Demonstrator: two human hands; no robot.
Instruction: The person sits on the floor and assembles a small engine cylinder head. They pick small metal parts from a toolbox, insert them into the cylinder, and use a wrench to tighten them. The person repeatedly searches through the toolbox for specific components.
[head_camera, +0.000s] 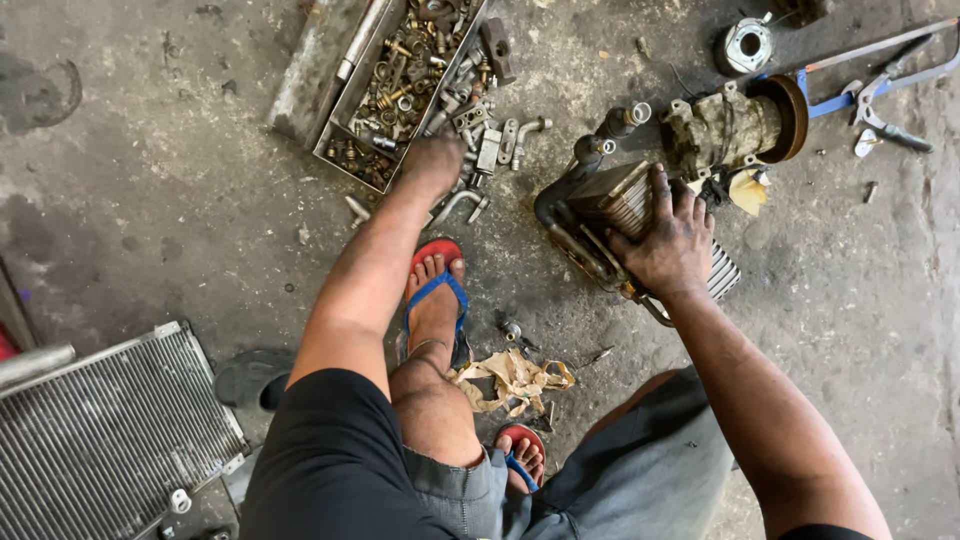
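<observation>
My left hand (432, 163) reaches into a scatter of loose metal fittings (492, 150) on the concrete floor, right beside a metal tray of nuts and bolts (400, 85); the fingers are hidden among the parts. My right hand (672, 240) presses palm-down on a greasy finned metal part with black pipes (610, 205), holding it against the floor. Just beyond that part lies a dirty compressor with a rusty pulley (735, 122).
A finned radiator panel (100, 440) lies at the lower left. A blue hacksaw (870, 70) and pliers (885, 115) rest at the upper right, near a round metal ring (747, 45). A crumpled rag (515, 378) sits by my sandalled feet (435, 290).
</observation>
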